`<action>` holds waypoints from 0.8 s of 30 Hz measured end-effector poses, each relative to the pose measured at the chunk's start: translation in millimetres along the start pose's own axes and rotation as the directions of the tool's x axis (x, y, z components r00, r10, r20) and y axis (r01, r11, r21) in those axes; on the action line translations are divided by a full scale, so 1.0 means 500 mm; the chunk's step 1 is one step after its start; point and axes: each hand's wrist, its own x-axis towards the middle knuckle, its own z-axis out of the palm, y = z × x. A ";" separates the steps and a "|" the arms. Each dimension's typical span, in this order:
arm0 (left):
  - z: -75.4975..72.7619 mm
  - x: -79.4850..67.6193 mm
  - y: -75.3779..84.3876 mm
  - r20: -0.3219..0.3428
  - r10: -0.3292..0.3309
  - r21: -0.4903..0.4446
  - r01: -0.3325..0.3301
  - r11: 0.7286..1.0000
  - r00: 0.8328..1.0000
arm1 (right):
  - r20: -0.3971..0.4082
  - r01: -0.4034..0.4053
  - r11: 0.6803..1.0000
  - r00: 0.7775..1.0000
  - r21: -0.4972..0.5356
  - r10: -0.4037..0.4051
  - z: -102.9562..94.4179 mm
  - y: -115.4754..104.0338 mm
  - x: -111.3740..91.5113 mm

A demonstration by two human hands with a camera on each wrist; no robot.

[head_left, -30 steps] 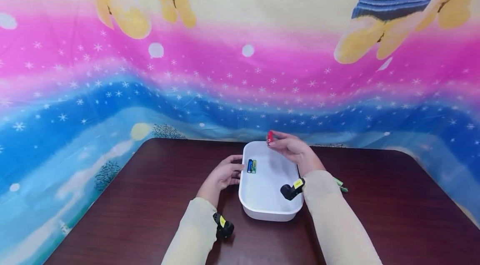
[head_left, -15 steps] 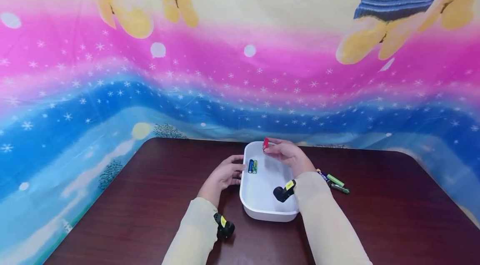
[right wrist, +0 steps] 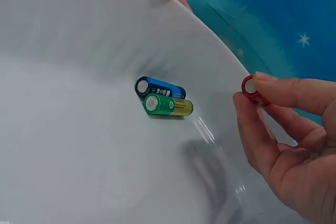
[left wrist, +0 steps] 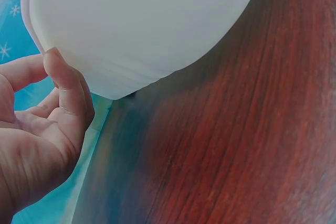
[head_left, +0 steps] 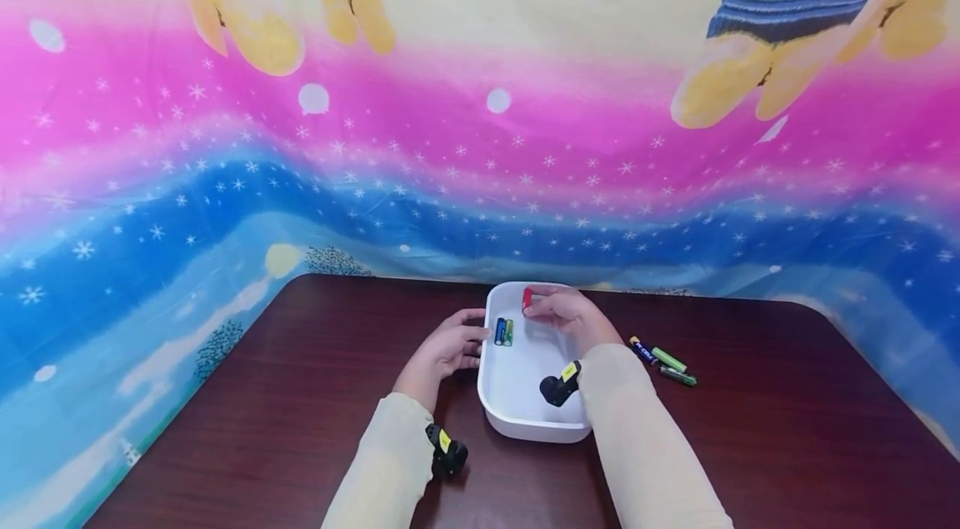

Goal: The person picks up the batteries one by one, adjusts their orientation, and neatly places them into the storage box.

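Observation:
A white plastic tray (head_left: 536, 383) with rounded corners stands at mid-table. My left hand (head_left: 452, 346) holds its left wall; in the right wrist view a fingertip laps over the rim, with the other fingers outside. Between thumb and fingers my right hand (head_left: 573, 318) pinches a red battery (right wrist: 251, 86), over the tray's far end, its flat end toward the right wrist camera. Two batteries lie side by side on the tray floor near the left wall: a blue one (right wrist: 160, 87) and a green-and-yellow one (right wrist: 169, 105).
On the dark wooden table (head_left: 757, 429), right of the tray and my right forearm, lie a dark blue and yellow battery (head_left: 642, 349), a light green one (head_left: 669, 359) and a darker green one (head_left: 678, 376). A patterned cloth (head_left: 450, 204) hangs behind the table.
My right hand has moved left and lower with the red battery, from above the tray's far rim to inside it. The batteries at right have come into sight. The left hand stays put.

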 end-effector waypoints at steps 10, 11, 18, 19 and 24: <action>0.000 -0.002 -0.002 -0.004 0.001 0.008 -0.001 1.000 1.000 | -0.019 -0.057 0.991 0.998 -0.122 0.055 0.002 0.018 0.003; 0.000 -0.003 -0.002 -0.005 0.000 0.007 0.000 1.000 1.000 | -0.023 -0.061 0.989 0.998 -0.137 0.058 0.003 0.019 0.003; 0.001 -0.002 -0.002 -0.007 0.001 0.013 -0.001 1.000 1.000 | -0.028 -0.060 0.962 0.998 -0.268 0.054 0.009 0.024 0.000; 0.001 -0.001 -0.002 -0.007 0.003 0.015 -0.003 1.000 1.000 | -0.026 -0.056 0.957 0.998 -0.283 0.051 0.011 0.024 0.000; 0.000 -0.001 0.000 -0.009 0.005 0.020 -0.005 1.000 1.000 | 0.001 -0.047 0.942 0.999 -0.333 0.050 0.022 0.025 0.000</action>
